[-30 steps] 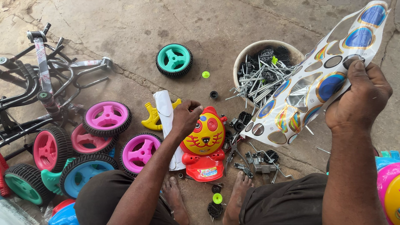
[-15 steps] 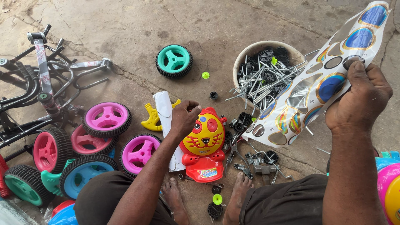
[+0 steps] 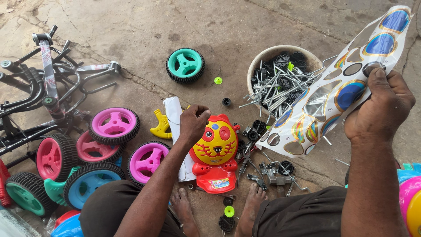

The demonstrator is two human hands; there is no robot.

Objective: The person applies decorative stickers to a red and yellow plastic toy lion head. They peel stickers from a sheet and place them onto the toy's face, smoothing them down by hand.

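Head view, looking down — the person sits on a concrete floor (image 3: 123, 26) among toy parts. Left hand (image 3: 193, 124), frame centre, closes its fingers over the top edge of a yellow-and-red cat-face toy panel (image 3: 215, 151), pinning it upright against a white sheet (image 3: 174, 115). Right hand (image 3: 380, 105), right of frame, pinches a glossy sticker sheet (image 3: 337, 87) of round decals, thumb pressing one decal near the sheet's upper edge. Behind the sheet, a bowl (image 3: 263, 59) of metal rods; pink, teal and blue wheels (image 3: 115, 125) lie at lower left. Good practice, judged from here: keep the panel braced, lift the decal's edge cleanly — avoid creasing it.
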